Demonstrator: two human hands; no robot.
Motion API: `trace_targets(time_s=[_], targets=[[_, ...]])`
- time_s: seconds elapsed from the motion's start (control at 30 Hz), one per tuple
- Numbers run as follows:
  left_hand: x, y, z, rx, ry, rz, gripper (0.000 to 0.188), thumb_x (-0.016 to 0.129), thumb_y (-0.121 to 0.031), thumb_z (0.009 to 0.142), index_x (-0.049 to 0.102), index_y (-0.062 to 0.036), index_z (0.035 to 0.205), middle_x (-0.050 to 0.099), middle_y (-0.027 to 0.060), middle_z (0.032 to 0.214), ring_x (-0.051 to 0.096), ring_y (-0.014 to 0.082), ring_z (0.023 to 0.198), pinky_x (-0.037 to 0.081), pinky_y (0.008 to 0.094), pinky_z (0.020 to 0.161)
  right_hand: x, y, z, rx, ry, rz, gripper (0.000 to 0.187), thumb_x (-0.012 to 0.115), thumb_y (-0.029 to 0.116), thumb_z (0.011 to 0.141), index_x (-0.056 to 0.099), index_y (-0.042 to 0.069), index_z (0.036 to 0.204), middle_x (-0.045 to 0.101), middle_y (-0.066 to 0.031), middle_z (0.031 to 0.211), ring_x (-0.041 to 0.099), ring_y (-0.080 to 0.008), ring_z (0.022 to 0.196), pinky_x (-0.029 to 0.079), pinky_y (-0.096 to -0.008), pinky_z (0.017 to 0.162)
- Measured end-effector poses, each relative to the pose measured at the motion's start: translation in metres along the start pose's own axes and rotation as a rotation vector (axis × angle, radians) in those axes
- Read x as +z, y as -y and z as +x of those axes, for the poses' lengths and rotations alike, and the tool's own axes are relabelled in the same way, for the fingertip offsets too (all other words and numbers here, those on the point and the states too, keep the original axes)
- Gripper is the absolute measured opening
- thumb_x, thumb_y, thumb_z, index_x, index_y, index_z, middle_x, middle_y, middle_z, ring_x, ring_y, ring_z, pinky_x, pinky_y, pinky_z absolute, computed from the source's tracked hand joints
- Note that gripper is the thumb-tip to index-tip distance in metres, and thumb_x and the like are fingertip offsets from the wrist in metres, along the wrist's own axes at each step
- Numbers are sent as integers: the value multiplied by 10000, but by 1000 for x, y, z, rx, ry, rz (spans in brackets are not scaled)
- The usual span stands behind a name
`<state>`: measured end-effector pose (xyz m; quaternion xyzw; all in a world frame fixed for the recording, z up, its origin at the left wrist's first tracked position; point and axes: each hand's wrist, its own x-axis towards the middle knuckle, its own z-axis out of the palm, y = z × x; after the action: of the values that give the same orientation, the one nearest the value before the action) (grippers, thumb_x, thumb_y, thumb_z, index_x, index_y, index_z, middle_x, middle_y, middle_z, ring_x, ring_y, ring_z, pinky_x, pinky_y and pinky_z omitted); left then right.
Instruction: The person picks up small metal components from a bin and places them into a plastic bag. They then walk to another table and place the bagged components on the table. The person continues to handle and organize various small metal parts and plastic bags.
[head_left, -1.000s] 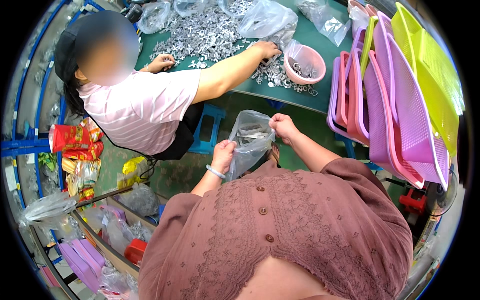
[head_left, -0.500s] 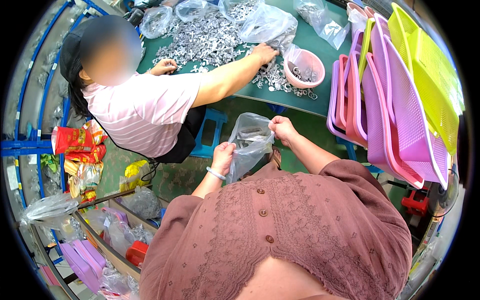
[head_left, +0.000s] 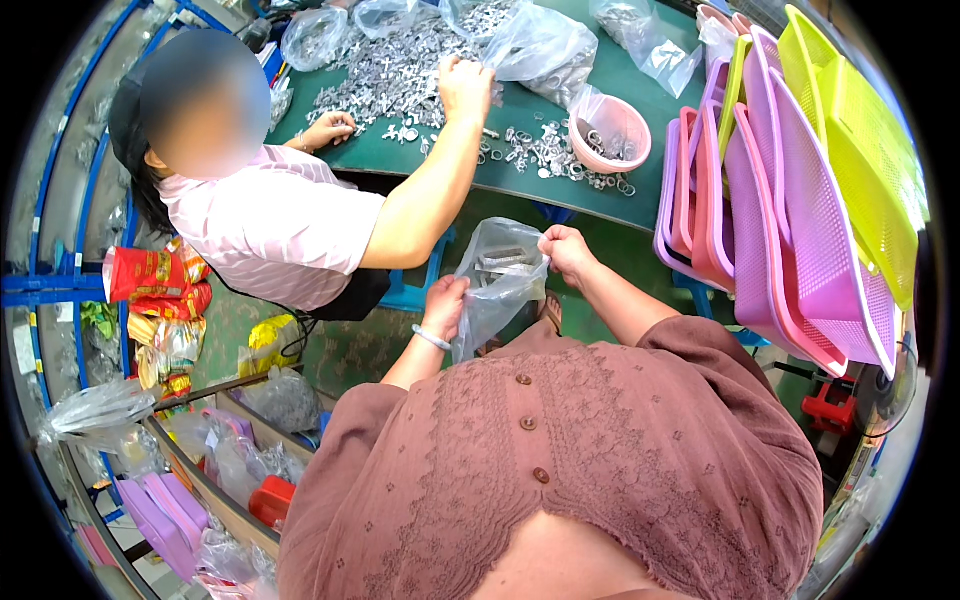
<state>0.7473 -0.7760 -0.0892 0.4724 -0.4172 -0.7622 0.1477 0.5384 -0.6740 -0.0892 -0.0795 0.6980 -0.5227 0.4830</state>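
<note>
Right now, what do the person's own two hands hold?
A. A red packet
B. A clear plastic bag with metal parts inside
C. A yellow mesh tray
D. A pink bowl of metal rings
B: the left hand and right hand both grip the clear plastic bag, held below the green table edge.

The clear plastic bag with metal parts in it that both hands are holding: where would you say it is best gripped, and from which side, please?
Probably at the top rim, from above and from either side. The clear plastic bag hangs limp with metal parts weighing it down, so only the gathered mouth gives a firm grip. The right hand pinches the upper right edge; the left hand takes the left side lower down.
</note>
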Motion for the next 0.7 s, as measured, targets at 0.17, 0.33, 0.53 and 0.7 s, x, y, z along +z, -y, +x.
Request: trace_targets(time_s=[0.17,0.33,0.53,0.7], targets=[[-1,-3,3,33,-14,-16,106,565,-137,754,536,-41,717,508,-2,634,463,89,524,382,232,497,2,2,3,14,0,19,74,538,41,742,509,72,681,476,-2,582,394,-95,450,304,-231,372],[-6,1,10,67,-18,-27,117,558,-142,760,534,-45,699,502,-2,626,457,91,530,372,229,502,6,5,6,9,2,12,57,529,27,717,519,62,673,476,-13,568,400,-103,444,299,-246,376],[-5,0,13,86,-19,-37,118,544,-151,770,529,-50,711,493,-5,619,451,89,536,373,232,510,10,7,7,18,7,-3,75,545,38,742,498,70,692,466,-4,567,383,-91,427,288,-218,357],[-10,3,14,118,37,-102,93,533,-146,784,542,-55,772,509,-6,662,460,92,584,378,224,546,19,13,6,21,-6,17,45,528,30,723,519,50,684,464,-18,547,373,-101,407,277,-250,355]])
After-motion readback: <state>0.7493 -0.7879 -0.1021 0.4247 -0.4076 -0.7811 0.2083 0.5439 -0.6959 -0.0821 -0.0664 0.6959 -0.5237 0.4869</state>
